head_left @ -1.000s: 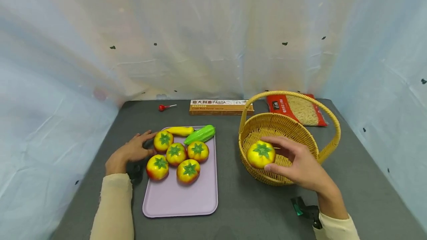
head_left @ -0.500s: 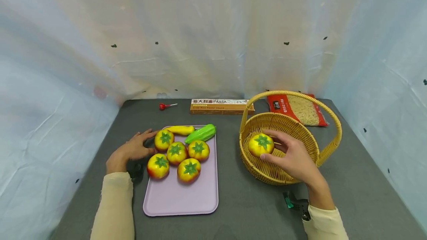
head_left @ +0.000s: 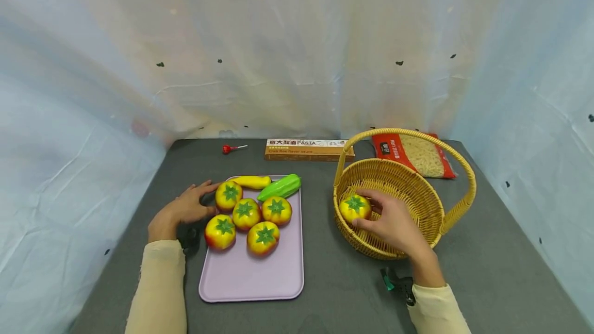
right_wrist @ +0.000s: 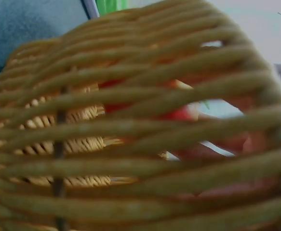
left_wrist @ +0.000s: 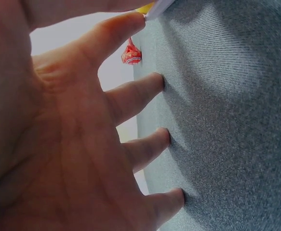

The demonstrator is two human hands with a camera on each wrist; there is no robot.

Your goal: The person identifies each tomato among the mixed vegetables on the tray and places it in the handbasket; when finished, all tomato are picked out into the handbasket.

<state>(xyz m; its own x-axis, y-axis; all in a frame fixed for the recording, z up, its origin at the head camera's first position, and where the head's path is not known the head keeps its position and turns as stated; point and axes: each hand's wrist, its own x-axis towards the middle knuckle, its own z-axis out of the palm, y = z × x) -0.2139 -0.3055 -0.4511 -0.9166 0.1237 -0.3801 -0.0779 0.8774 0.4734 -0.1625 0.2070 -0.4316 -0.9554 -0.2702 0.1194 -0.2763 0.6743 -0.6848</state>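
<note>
In the head view my right hand (head_left: pixel 392 220) reaches into a wicker basket (head_left: pixel 436 215). It holds a yellow toy tomato (head_left: pixel 355 207) with a green star-shaped top, low against the basket's left inner side. The right wrist view is mostly the basket's weave (right_wrist: pixel 82 168), with red patches of the tomato (right_wrist: pixel 118 94) behind its gaps. My left hand (head_left: pixel 183 207) has its fingers spread at the left edge of a lilac tray (head_left: pixel 250 282), its fingertips resting on the table in the left wrist view. Several similar toy tomatoes (head_left: pixel 264 238) lie on that tray.
A yellow elongated vegetable (head_left: pixel 252 182) and a green one (head_left: pixel 280 187) lie at the tray's far end. Behind stand a pasta box (head_left: pixel 308 150), a lollipop (head_left: pixel 227 149) and a red bag of pasta (head_left: pixel 419 156). The basket's tall handle (head_left: pixel 403 131) arches over its opening.
My right hand has moved left and lowered the tomato from above the basket to its left inner side. The left hand and the tray have kept their places.
</note>
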